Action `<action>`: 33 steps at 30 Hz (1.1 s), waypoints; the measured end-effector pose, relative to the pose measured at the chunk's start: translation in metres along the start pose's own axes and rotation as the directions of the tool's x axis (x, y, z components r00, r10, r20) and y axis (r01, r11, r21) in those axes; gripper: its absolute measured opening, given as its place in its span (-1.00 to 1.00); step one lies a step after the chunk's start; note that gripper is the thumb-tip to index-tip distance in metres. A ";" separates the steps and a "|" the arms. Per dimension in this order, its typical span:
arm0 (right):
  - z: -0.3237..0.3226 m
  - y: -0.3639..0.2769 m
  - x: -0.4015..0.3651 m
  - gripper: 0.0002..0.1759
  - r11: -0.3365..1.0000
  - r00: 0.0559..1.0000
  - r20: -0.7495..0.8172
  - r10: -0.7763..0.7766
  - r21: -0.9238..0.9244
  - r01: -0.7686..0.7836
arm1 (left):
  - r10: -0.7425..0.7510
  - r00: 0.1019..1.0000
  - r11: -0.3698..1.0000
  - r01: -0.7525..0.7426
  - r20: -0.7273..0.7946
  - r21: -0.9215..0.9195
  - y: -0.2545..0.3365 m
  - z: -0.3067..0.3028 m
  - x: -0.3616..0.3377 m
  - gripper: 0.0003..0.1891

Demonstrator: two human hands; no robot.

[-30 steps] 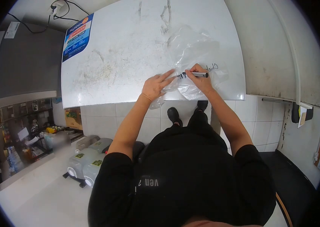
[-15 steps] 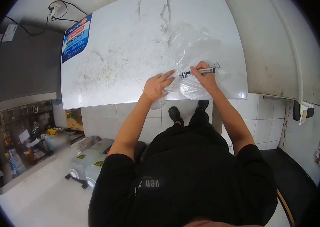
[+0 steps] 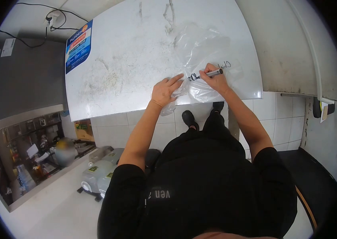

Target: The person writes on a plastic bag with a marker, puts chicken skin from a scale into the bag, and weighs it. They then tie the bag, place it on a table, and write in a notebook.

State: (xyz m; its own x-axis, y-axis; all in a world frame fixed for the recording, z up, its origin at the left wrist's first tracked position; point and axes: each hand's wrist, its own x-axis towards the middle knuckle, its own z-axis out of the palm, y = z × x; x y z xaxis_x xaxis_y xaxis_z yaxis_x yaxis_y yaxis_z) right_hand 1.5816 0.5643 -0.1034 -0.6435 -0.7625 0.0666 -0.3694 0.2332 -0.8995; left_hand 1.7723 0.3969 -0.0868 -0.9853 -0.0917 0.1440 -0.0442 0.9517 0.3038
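A clear plastic bag (image 3: 202, 40) lies spread and wrinkled on the white freezer lid (image 3: 132, 59). My left hand (image 3: 163, 91) rests on the bag's left side near the front edge, fingers stretched out and pressing it down. In my right hand (image 3: 216, 82) is a silver marker pen (image 3: 215, 72) with a dark end, gripped between thumb and fingers. Its tip is at the bag, beside dark handwriting (image 3: 193, 77) just right of my left fingertips. More writing (image 3: 227, 64) shows to the right of my right hand, partly hidden by it.
A blue sticker (image 3: 78, 47) is on the lid's left corner. Past it stand a dark grey cabinet (image 3: 31, 75) and a wall plug (image 3: 51, 22) with black cables. Pale plastic jugs (image 3: 92, 175) sit at the lower left, and cluttered shelves (image 3: 33, 147) are beyond a ledge.
My right hand and the marker have shifted slightly left, and the marker's back end has tilted. More of the writing at the right now shows. The view has turned a little.
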 end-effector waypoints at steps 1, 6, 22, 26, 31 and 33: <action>0.000 -0.001 0.000 -0.67 1.000 1.000 -0.003 0.003 0.000 -0.003 | 0.004 1.000 1.000 -0.004 0.002 -0.001 0.000 0.000 0.000 -0.39; 0.003 0.005 0.000 -0.67 0.998 0.997 -0.074 -0.027 0.058 0.031 | 0.001 1.000 1.000 -0.001 0.007 0.009 -0.001 0.001 0.000 -0.39; 0.004 0.008 0.003 -0.65 0.997 0.991 -0.127 -0.044 0.062 0.052 | -0.015 1.000 1.000 0.015 0.019 0.009 0.002 -0.002 0.001 -0.43; -0.002 0.003 0.001 -0.65 0.992 0.987 -0.138 -0.088 0.074 0.099 | -0.018 1.000 1.000 0.017 0.010 0.015 0.003 -0.002 0.003 -0.45; -0.009 0.008 -0.002 -0.66 0.997 0.995 -0.094 -0.035 0.065 0.041 | -0.007 1.000 1.000 0.007 0.005 0.006 0.002 -0.001 0.002 -0.40; -0.006 0.011 -0.003 -0.67 0.997 0.992 -0.105 -0.073 0.022 0.076 | -0.029 0.999 1.000 0.029 0.027 0.005 0.003 -0.003 0.002 -0.40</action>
State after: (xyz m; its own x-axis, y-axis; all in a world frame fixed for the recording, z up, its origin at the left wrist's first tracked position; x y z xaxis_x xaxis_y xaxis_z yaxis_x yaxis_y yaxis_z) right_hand 1.5749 0.5729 -0.1109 -0.6816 -0.7099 0.1774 -0.4024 0.1611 -0.9012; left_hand 1.7708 0.3989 -0.0827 -0.9877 -0.1114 0.1098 -0.0735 0.9500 0.3034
